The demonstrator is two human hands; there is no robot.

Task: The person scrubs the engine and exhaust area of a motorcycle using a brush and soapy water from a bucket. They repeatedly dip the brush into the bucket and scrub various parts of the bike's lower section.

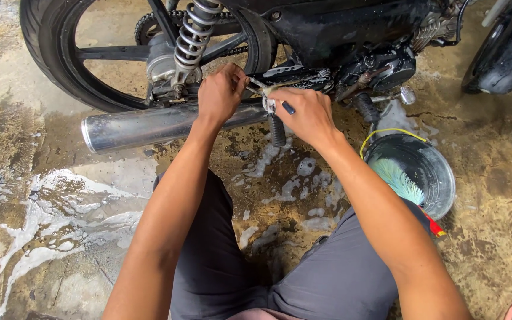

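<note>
A black motorcycle (pixel 351 35) stands in front of me, its rear wheel (pixel 60 59) at the upper left and a chrome exhaust pipe (pixel 149 125) running below it. My left hand (pixel 221 93) rests closed on the frame just above the exhaust, near the coil shock absorber (pixel 192 35). My right hand (pixel 303 112) grips a small brush with a dark handle (pixel 287 107) and presses it against the soapy footpeg bracket. The rubber footpeg (pixel 277 131) hangs just below my hands.
A dark round bucket (pixel 437 172) with a yellow wire handle sits at right, holding a teal-bristled brush (pixel 398 181). Soap foam and water spread over the wet concrete floor (pixel 60 237). Another vehicle's tyre (pixel 505 53) stands at the upper right. My knees in grey shorts (pixel 327 278) fill the bottom.
</note>
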